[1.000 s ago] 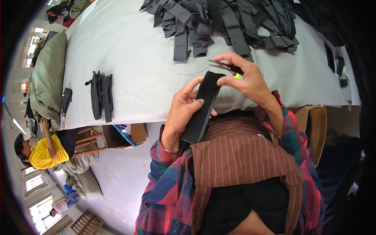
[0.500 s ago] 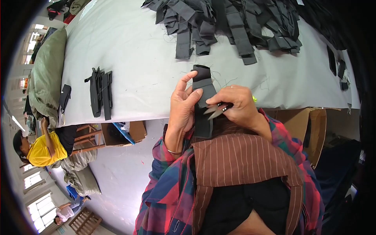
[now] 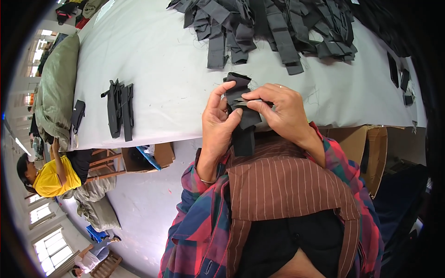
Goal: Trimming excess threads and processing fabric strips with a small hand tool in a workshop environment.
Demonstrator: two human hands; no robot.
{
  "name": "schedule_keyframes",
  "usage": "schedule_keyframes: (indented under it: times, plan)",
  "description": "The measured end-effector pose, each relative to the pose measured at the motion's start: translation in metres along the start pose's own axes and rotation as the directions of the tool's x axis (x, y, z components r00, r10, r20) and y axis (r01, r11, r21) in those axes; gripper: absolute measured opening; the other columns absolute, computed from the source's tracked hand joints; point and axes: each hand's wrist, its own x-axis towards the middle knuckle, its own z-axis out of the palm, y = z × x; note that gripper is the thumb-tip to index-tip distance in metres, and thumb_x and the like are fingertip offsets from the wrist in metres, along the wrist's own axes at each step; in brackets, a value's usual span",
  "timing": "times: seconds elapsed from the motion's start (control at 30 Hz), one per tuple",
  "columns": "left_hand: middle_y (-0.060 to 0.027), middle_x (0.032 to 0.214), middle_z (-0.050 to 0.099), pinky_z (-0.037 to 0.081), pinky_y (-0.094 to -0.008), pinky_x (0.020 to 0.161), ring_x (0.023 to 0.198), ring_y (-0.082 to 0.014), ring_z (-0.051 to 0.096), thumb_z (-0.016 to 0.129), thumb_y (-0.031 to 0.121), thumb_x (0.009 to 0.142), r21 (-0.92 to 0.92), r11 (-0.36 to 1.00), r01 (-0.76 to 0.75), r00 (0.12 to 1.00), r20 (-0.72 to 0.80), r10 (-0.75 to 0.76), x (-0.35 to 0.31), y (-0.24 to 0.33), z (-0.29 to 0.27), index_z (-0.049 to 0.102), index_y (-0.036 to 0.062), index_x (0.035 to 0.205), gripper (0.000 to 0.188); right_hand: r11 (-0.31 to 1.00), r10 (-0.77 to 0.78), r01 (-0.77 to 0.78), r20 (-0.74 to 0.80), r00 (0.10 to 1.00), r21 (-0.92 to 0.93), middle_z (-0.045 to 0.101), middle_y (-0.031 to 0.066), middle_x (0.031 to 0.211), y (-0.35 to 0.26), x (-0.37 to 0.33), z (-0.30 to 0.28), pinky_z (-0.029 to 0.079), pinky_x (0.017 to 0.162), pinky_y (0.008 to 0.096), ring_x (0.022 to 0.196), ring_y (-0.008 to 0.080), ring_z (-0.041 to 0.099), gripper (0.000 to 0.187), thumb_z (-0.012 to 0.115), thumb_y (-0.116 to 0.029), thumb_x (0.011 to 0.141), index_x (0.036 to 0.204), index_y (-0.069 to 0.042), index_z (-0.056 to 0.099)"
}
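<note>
A dark grey fabric strip [image 3: 244,141] hangs from my left hand [image 3: 217,121], whose thumb and fingers are closed on it while the index finger sticks up beside its upper end. My right hand [image 3: 288,113] grips a pair of thread snips [image 3: 242,103]. Their metal blades lie against the strip close to my left thumb, and most of the handle is hidden in my fingers. Both hands are over the table's near edge, in front of my striped brown apron. Beyond them lies a large heap of similar strips [image 3: 282,44], with loose threads around it.
On the pale-covered table [image 3: 167,92], a small stack of dark folded pieces [image 3: 116,111] lies left. A green sack [image 3: 58,83] slumps at the left edge. Cardboard boxes [image 3: 162,155] stand under the table. A person in yellow [image 3: 58,178] is far left; another sits lower left.
The snips have moved up from below my left thumb to the strip's upper part, their blades now against the fabric. The strip has become more bent and folded.
</note>
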Motion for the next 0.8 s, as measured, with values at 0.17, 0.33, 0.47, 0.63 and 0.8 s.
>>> schedule_keyframes:
  times: [0.17,0.33,0.47,0.63,0.8]
  plan:
    - [-0.0141,0.116,0.059,0.049,-0.0244,0.084,0.099,-0.013,0.06,0.052,-0.01,0.083,0.056,0.998,-0.034,0.999,0.017,0.033,-0.001,-0.001,0.001,0.04,0.0046,0.135,0.056,0.999,-0.012,0.013,0.013,1.0,-0.041,0.066,0.0067,0.076,0.0,0.001,0.001,0.045,0.062,0.0316,0.068,0.023,0.059,0.013,0.07,-0.013,0.078,0.089,-0.007,0.071]
    - [-0.0136,0.116,0.059,0.049,-0.0249,0.085,0.099,-0.0131,0.059,0.054,-0.009,0.083,0.057,0.998,-0.027,0.999,0.019,0.026,0.0,-0.002,0.0,0.042,0.0044,0.134,0.053,0.995,-0.009,0.012,0.032,0.999,-0.095,0.067,0.0051,0.076,0.002,0.002,0.0,0.045,0.064,0.0314,0.068,0.0226,0.059,0.01,0.07,-0.013,0.077,0.086,-0.008,0.07]
    - [-0.0116,0.115,0.058,0.046,-0.0229,0.087,0.103,-0.0119,0.056,0.052,-0.011,0.081,-0.005,1.0,0.012,1.0,0.004,-0.012,0.0,-0.002,0.002,0.044,0.0007,0.13,0.051,0.994,-0.043,0.046,0.034,0.998,-0.1,0.067,0.0052,0.078,0.002,0.003,-0.001,0.044,0.065,0.0321,0.068,0.0234,0.059,0.01,0.071,-0.013,0.077,0.085,-0.008,0.07]
    - [-0.0169,0.107,0.06,0.055,-0.031,0.078,0.094,-0.0226,0.065,0.045,-0.007,0.081,-0.113,0.993,0.038,0.999,0.011,-0.037,-0.001,-0.001,-0.003,0.052,-0.0045,0.116,0.036,0.944,0.167,-0.149,-0.034,0.985,0.295,0.065,0.004,0.068,0.005,0.003,-0.004,0.041,0.054,0.0276,0.057,0.0127,0.056,0.012,0.069,-0.019,0.082,0.087,-0.009,0.069]
    - [-0.025,0.107,0.059,0.061,-0.0424,0.067,0.086,-0.0333,0.067,0.038,0.005,0.075,-0.131,0.991,0.037,0.997,-0.06,-0.045,-0.002,0.0,-0.01,0.053,-0.0054,0.106,0.036,0.959,0.204,-0.199,-0.004,0.979,0.201,0.064,0.0035,0.067,0.013,-0.001,-0.014,0.039,0.052,0.0247,0.057,0.0092,0.052,0.015,0.069,-0.02,0.083,0.089,-0.007,0.069]
